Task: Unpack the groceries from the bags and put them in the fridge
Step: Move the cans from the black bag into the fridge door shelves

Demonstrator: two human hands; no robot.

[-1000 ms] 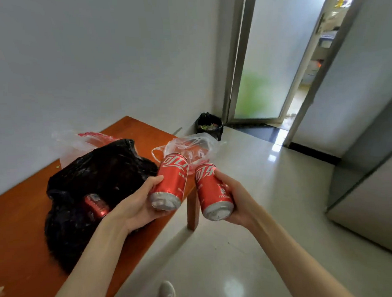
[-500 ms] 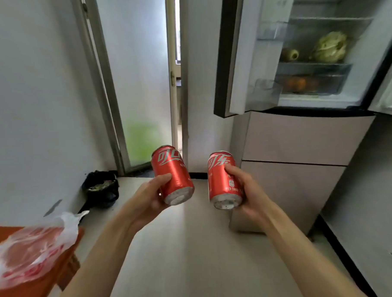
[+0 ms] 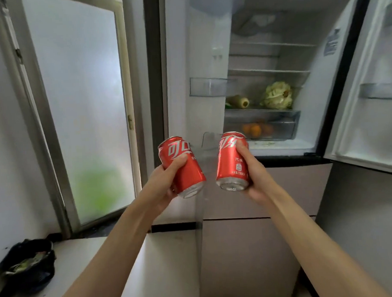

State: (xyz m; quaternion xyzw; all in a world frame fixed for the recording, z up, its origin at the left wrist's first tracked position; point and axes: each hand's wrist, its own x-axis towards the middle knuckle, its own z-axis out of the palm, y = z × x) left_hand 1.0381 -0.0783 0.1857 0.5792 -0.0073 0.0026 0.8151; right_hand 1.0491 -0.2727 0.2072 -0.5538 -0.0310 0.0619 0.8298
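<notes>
My left hand (image 3: pixel 164 183) grips a red soda can (image 3: pixel 182 165), tilted with its base toward me. In my right hand (image 3: pixel 253 175) is a second red soda can (image 3: pixel 230 162), held nearly upright. Both cans hang in front of the open fridge (image 3: pixel 265 55), just below its lit upper compartment. Inside, a cabbage (image 3: pixel 278 95) and a pale vegetable (image 3: pixel 239 101) lie on a shelf, and oranges (image 3: pixel 253 129) sit in the clear drawer (image 3: pixel 286 122) beneath. The grocery bags are out of view.
The fridge's left door (image 3: pixel 196 69) and right door (image 3: pixel 372 84) stand open, each with clear door bins. Closed drawer fronts (image 3: pixel 246 247) fill the fridge's lower part. A frosted glass door (image 3: pixel 81 108) stands at left, and a small black bin (image 3: pixel 27 265) sits on the floor.
I turned from the table with the bags to face the fridge and came closer. Both cans rose toward the open compartment. The table and bags left the view.
</notes>
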